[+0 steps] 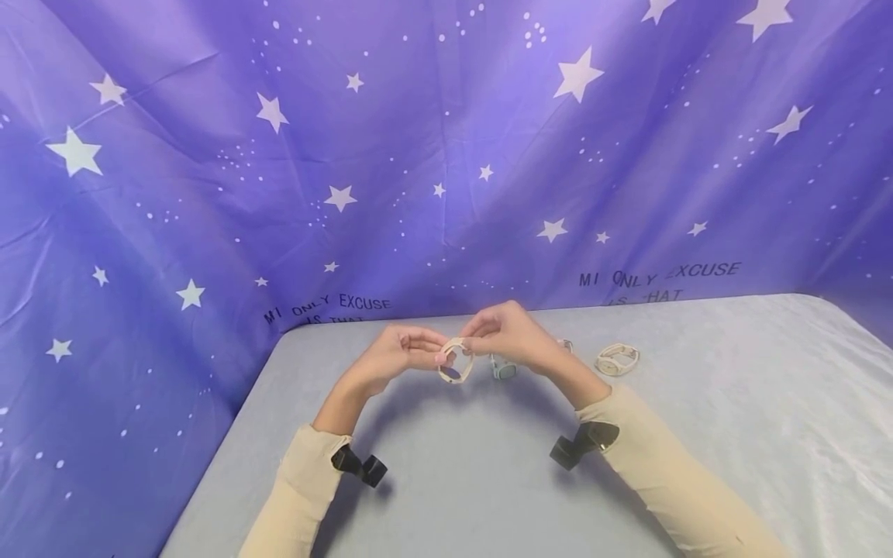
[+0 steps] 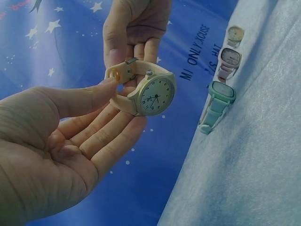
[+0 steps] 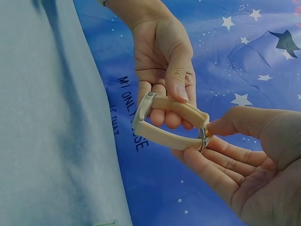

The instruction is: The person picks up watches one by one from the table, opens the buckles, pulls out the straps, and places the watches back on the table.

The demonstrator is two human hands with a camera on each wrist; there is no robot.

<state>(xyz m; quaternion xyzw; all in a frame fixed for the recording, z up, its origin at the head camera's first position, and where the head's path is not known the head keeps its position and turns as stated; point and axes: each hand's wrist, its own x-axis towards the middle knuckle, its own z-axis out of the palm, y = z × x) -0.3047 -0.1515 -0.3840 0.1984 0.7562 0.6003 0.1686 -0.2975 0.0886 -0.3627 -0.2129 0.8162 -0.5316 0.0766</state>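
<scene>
A cream wristwatch [image 2: 157,96] with a round numbered dial is held up between both hands, its strap forming a loop. My left hand [image 1: 394,358] pinches the strap between thumb and fingers, beside the dial. My right hand [image 1: 508,335] grips the opposite side of the loop; in the right wrist view its thumb and fingers are at the metal buckle [image 3: 203,137]. The strap's free end lies along the loop near the buckle, partly covered by the left thumb. In the head view the watch [image 1: 455,380] hangs above the table.
On the grey cloth-covered table [image 1: 446,473] a mint green watch [image 2: 222,92], a pink watch [image 2: 230,57] and another cream watch [image 1: 617,361] stand in a row towards the right. The right forearm partly hides the pink one in the head view. A purple-blue star-patterned curtain [image 1: 418,139] hangs behind.
</scene>
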